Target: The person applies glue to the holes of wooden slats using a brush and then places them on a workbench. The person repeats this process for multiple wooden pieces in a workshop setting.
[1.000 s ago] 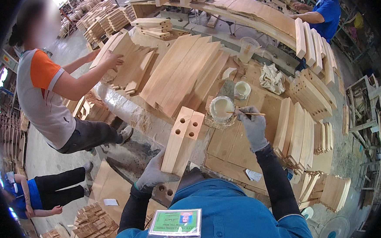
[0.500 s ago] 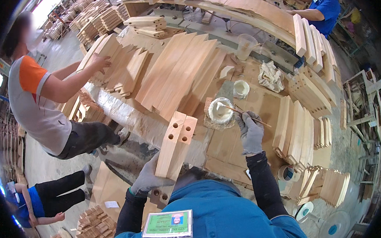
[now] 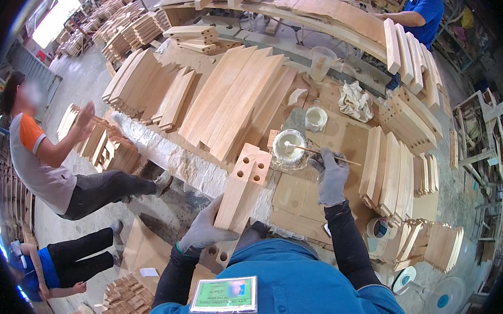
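My gloved left hand (image 3: pixel 205 228) is closed round a pair of pale wooden bars (image 3: pixel 239 195), held side by side and tilted up. Their far ends show several round drilled holes. In my gloved right hand (image 3: pixel 331 174) is a thin wooden stick (image 3: pixel 315 151), pinched between the fingers. Its white-coated tip lies over the mouth of a tub (image 3: pixel 289 159) of white paste. Whether the tip touches the paste I cannot tell. Just behind stands a smaller white cup (image 3: pixel 316 119).
Flat boards (image 3: pixel 226 98) lie left of the tub, and upright pieces (image 3: pixel 386 174) stand right. A crumpled cloth (image 3: pixel 357 101) and a clear plastic cup (image 3: pixel 322 63) sit farther back. A person in a grey and orange shirt (image 3: pixel 47 162) is at left, another in blue (image 3: pixel 424 21) at far right.
The wooden bars in my left hand have moved slightly right and tilted farther away. The stick's tip has shifted a little within the tub's mouth. The person at left has drawn back from the boards.
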A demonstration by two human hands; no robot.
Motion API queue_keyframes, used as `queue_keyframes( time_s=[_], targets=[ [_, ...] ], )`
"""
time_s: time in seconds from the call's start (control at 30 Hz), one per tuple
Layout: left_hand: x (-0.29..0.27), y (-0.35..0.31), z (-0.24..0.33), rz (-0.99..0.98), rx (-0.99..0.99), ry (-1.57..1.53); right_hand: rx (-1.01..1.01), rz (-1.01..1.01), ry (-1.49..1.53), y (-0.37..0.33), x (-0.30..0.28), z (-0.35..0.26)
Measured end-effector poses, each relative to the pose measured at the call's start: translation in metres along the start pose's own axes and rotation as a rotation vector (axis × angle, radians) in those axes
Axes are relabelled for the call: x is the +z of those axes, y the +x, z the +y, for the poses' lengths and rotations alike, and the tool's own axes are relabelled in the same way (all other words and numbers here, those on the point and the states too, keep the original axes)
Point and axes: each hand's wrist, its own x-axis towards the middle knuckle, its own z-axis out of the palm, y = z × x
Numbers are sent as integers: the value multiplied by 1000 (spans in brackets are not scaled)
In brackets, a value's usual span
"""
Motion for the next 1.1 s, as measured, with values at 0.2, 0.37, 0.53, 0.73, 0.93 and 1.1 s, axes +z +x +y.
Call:
queue_keyframes(
  time_s=[0.2,0.37,0.53,0.73,0.93,1.1],
  targets=[
    [4,-3,-2,-5,-13,0,-207,-93,-445,-2,-3,11],
    [3,-8,-6,25,-12,-43,-352,-133,-687,-10,1,13],
    [0,-7,-5,33,-41,-22,-275,-75,-325,-14,9,28],
    [-3,-3,-7,51,-12,32,138,82,356,-9,-6,19],
    [-2,9,-2,13,-17,144,339,155,446,4,-15,25],
    [5,19,2,-60,9,49,134,52,321,-11,1,-9]
  ],
)
